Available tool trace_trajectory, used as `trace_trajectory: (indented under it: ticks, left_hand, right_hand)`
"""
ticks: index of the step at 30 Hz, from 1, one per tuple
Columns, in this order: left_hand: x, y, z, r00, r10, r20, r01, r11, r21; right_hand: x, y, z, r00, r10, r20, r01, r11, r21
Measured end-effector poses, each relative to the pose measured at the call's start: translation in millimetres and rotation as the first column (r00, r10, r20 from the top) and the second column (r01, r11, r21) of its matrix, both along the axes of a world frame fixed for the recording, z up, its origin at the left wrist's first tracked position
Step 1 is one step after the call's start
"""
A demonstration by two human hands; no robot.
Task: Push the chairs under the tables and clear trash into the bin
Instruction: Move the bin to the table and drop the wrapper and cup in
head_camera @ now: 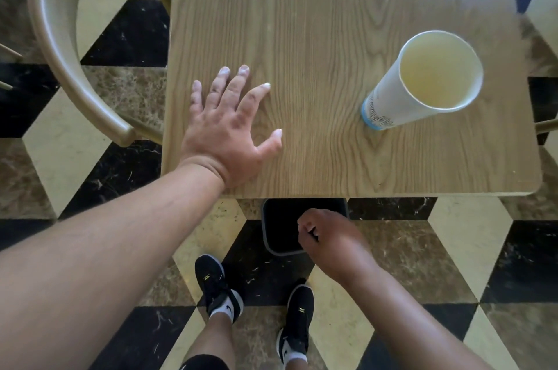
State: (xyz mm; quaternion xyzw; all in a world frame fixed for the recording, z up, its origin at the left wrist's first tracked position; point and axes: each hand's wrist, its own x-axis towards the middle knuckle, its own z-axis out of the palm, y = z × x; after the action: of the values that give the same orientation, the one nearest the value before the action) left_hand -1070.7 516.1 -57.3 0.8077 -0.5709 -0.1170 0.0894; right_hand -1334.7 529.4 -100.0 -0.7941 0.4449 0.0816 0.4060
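A white paper cup with a blue band at its base stands upright on the right part of the wooden table; its inside looks empty. My left hand lies flat on the table near the front left corner, fingers spread, holding nothing. A small black bin stands on the floor, half under the table's front edge. My right hand is curled over the bin's near right rim and hides that corner. A wooden chair with a curved backrest stands left of the table.
The floor is tiled in black, cream and brown diamonds. My two feet in black shoes stand just in front of the bin. Part of another chair shows at the table's right edge.
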Motion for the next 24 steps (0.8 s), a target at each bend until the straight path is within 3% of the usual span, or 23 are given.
trace_trajectory:
  ticks: [2,5,10,14,17,20,24]
  left_hand:
    - [0,0,0,1.000,0.003,-0.005,-0.003,1.000,-0.003]
    - [-1,0,1,1.000,0.001,-0.004,-0.001,1.000,-0.004]
    - [-1,0,1,1.000,0.004,0.000,-0.004,1.000,0.001]
    - [-1,0,1,1.000,0.005,-0.007,-0.005,1.000,0.004]
    - [-1,0,0,1.000,0.005,-0.004,-0.005,1.000,-0.002]
    - [-1,-1,0,1.000,0.007,-0.004,-0.007,1.000,0.000]
    - [0,-1,-2,1.000,0.004,0.022,-0.004,1.000,0.007]
  right_hand:
    - [3,-9,46,0.978,-0.083,0.192,0.107,0.987,-0.119]
    - [-1,-30,96,0.847,-0.279,0.452,0.391,0.904,-0.173]
    - [-9,-86,101,0.602,-0.526,0.600,0.712,0.694,-0.106]
    - [0,-115,79,0.609,-0.570,0.551,0.710,0.702,-0.058]
    - [19,-122,73,0.536,-0.571,0.622,0.692,0.719,0.065]
    - [41,-113,73,0.585,-0.524,0.619,0.648,0.761,0.031]
    - [64,-85,76,0.717,-0.389,0.579,0.513,0.856,-0.059]
